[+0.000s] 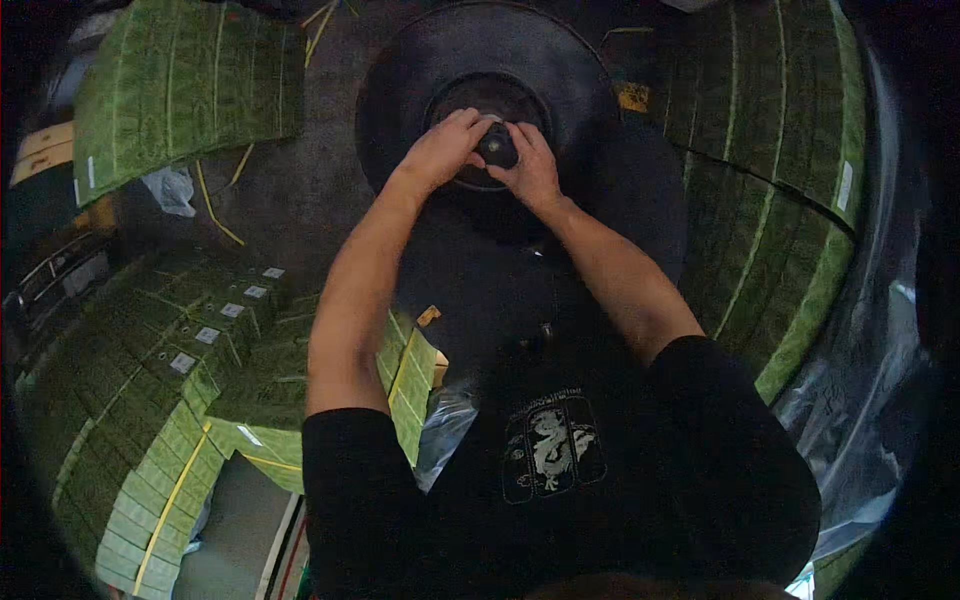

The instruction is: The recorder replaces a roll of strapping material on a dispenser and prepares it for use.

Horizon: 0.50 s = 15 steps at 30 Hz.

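A large dark round disc point(400, 90) lies flat on the floor ahead of me, with a raised ring at its middle. A small black knob point(497, 148) sits at the centre of that ring. My left hand point(445, 148) grips the knob from the left, fingers curled over it. From the right, my right hand point(532, 165) closes on the same knob. Both forearms reach forward from my black shirt.
Strapped stacks of green flat sheets surround me: one stack at the upper left point(185, 80), a big pile at the lower left point(140, 390), another along the right point(775, 170). Yellow straps point(215, 205) and a crumpled plastic scrap point(172, 188) lie on the dark floor. Clear plastic film point(860, 400) lies at right.
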Motion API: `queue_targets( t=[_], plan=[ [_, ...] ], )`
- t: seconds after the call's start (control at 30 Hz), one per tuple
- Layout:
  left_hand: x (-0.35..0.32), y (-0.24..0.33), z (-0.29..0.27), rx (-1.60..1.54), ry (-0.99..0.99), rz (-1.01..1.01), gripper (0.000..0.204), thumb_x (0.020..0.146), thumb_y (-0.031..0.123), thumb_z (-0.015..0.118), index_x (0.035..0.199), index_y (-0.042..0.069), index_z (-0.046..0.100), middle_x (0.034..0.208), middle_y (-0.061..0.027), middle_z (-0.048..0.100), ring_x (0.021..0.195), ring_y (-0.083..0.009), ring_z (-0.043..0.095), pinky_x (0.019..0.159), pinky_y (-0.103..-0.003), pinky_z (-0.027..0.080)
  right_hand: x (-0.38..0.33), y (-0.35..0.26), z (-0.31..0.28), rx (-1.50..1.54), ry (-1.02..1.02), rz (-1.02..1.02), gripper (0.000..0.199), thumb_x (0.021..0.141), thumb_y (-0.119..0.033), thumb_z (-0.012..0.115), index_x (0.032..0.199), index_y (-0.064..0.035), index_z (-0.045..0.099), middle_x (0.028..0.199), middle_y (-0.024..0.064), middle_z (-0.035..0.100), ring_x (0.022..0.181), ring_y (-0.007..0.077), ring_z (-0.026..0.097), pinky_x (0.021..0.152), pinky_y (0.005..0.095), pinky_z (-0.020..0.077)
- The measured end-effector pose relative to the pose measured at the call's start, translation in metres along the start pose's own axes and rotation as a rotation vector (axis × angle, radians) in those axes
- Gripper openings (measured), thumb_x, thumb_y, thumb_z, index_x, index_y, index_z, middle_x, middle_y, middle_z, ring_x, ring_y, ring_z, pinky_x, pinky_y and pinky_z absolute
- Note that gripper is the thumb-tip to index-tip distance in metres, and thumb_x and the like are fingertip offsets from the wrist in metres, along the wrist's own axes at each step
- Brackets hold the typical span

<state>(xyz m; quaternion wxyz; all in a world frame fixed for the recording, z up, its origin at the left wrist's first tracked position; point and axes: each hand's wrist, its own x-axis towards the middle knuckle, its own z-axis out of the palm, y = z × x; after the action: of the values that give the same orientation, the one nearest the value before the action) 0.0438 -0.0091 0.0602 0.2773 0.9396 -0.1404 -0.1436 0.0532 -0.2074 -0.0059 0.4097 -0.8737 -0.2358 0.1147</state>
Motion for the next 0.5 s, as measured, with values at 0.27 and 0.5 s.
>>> queue_targets(
  t=[0.27, 0.5],
  plan=[
    [-0.035, 0.036, 0.002, -0.658, 0.253, -0.381, 0.089, 0.067, 0.014, 0.085, 0.144, 0.007, 0.041, 0.141, -0.0177, 0.044, 0.125, -0.0379, 0.051, 0.102, -0.042, 0.047, 0.002, -0.051, -0.071, -0.047, 0.022, -0.178, 0.075, 0.066, -0.026, 0.087, 0.127, 0.0002, 0.052, 0.122, 0.0172, 0.057, 0.113, 0.0351, 0.057, 0.097, 0.0434, 0.0464],
    [-0.004, 0.058, 0.055, -0.216, 0.345, -0.509, 0.075, 0.073, 0.014, 0.083, 0.138, 0.006, 0.044, 0.141, -0.0197, 0.047, 0.123, -0.041, 0.053, 0.1, -0.049, 0.047, 0.06, -0.038, -0.167, 0.214, 0.53, 0.265, 0.078, 0.07, -0.031, 0.087, 0.13, 0.0027, 0.049, 0.124, 0.0187, 0.057, 0.113, 0.0295, 0.058, 0.095, 0.0388, 0.0476]
  ],
)
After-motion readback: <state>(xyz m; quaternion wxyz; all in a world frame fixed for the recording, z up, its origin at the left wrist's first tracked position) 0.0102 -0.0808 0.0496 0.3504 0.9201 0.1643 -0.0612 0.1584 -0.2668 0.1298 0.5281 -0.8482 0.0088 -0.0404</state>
